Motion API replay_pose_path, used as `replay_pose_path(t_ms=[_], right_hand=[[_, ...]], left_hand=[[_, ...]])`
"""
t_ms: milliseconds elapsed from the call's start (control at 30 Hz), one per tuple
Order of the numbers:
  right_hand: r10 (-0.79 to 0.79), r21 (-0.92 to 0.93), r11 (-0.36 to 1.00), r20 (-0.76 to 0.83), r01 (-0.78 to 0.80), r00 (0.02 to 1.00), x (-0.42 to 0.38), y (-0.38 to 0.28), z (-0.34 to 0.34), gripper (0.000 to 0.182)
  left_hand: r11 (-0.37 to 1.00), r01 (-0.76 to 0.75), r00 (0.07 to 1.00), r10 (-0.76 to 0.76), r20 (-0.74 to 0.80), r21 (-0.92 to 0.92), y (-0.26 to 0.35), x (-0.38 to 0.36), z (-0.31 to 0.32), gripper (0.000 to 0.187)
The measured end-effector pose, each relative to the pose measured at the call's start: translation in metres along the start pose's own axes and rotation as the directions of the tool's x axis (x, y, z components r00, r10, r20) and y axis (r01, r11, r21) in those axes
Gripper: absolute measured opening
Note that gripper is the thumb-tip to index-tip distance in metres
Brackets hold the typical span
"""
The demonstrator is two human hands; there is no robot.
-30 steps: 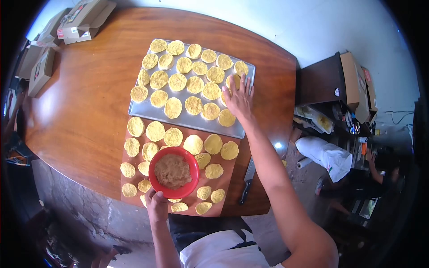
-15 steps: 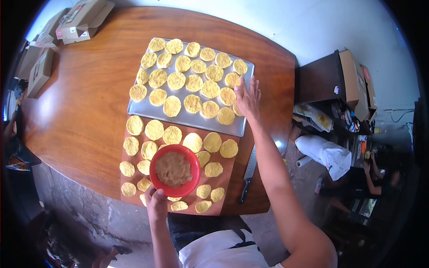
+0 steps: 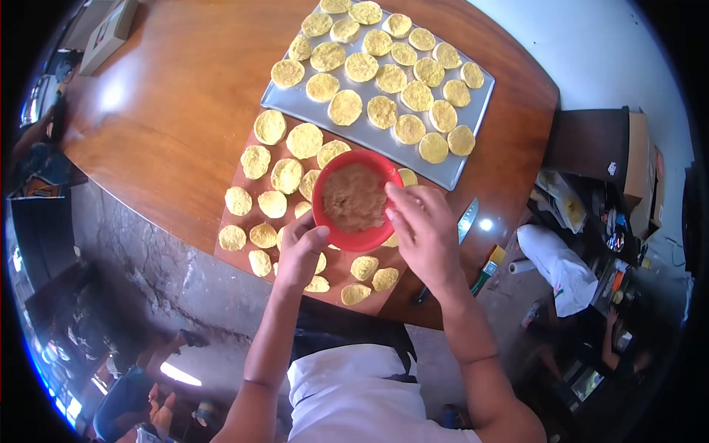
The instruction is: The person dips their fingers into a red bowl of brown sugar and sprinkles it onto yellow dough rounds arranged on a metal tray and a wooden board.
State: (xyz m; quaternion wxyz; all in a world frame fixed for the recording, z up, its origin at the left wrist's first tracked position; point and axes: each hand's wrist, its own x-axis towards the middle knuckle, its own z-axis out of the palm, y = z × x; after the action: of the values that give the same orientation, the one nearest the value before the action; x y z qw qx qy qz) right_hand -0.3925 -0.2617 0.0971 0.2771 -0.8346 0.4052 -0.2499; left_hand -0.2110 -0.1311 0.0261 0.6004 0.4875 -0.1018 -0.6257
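A red bowl [image 3: 322,193] of brown, crumbly powder [image 3: 354,196] is held over a brown board [image 3: 244,181]. My left hand [image 3: 299,247] grips its lower left rim, thumb on top. At the bowl's right rim is my right hand [image 3: 427,229], with its fingers bent and the thumb apart from the forefinger; I see nothing between them. Round yellow slices [image 3: 286,176] with a rough surface lie on the board, some hidden under the bowl and hands. Beyond, a metal tray [image 3: 314,111] carries several rows of similar rounds [image 3: 361,67].
A knife [image 3: 467,219] and a brush [image 3: 489,268] lie right of the board on the wooden table [image 3: 177,96]. A cardboard box [image 3: 108,35] stands at the far left. People sit or stand at both sides; a white bag [image 3: 557,269] is at right.
My right hand has come back from the tray's right edge to the bowl. The bowl is still in my left hand. The view has shifted, and the brush now shows.
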Motion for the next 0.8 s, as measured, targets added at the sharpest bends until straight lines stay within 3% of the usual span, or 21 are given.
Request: replay_pose_path(t_ms=[67,333,467,633,700,800], right_hand=[[-0.006,-0.194,0.98,0.2,0.046,0.98,0.002,-0.002,-0.003,0.03],[0.014,-0.316,0.947,0.222,0.059,0.975,-0.001,0.006,0.017,0.011],[0.019,-0.253,0.967,0.201,0.033,0.979,-0.008,0.02,0.023,0.007],[0.176,0.154,0.972,0.031,-0.178,0.984,0.004,0.037,0.002,0.008],[0.383,0.171,0.912,-0.03,-0.372,0.923,0.013,0.048,-0.016,0.01],[0.393,-0.014,0.917,-0.146,-0.399,0.908,0.031,0.073,-0.036,0.013]], left_hand=[[0.997,0.01,0.999,-0.007,0.037,-0.073,0.004,0.002,0.015,0.059],[0.999,0.018,1.0,-0.017,0.023,-0.047,0.001,0.005,0.033,0.058],[0.998,0.031,0.999,-0.031,0.008,-0.054,-0.003,0.007,0.034,0.055],[0.996,0.054,0.998,-0.052,0.02,-0.069,-0.001,0.009,0.032,0.056],[0.996,0.053,0.999,-0.053,-0.001,-0.078,0.002,0.008,0.034,0.057],[0.996,0.044,0.999,-0.045,-0.012,-0.076,0.002,0.008,0.029,0.06]])
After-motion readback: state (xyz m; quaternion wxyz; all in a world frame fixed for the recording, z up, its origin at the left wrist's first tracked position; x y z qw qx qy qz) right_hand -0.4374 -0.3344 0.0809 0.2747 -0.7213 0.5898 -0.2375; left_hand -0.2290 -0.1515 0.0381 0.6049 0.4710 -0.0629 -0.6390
